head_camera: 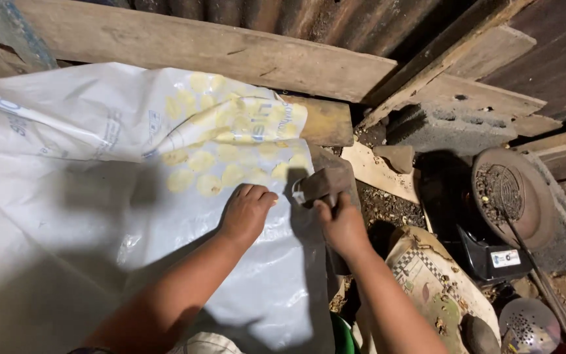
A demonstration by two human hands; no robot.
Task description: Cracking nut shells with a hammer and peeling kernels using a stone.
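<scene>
Sack: one large white plastic sack [99, 196] with pale yellow round marks, spread flat over the surface below; both hands work at its right edge.
Left hand: [247, 211] one, fingers curled under, knuckles pressed down on the sack just left of that edge; it grips nothing I can make out.
Right hand: [340, 223] one, closed around the lower end of a brown stone block [327, 182], thumb up along its side.
Block: one, tilted, its top end touching the sack's right edge, just beside the left hand.
Planks: one long wooden plank [217, 49] lies beyond the sack; more boards run off to the right of it, count unclear.
Concrete block: one grey block [453, 124], well right of the sack, beyond the hands.
Stove: one round rusty charcoal stove [512, 193] with a grate, far right of the sack.
Perforated lid: one metal disc [528, 324], below the stove, cut by the frame.
Printed bag: one crumpled bag [427, 282] right of the right forearm.
Hidden: whatever the sack rests on is fully covered; the sack's left and lower parts run out of frame; the block's lower end is behind the fingers.
</scene>
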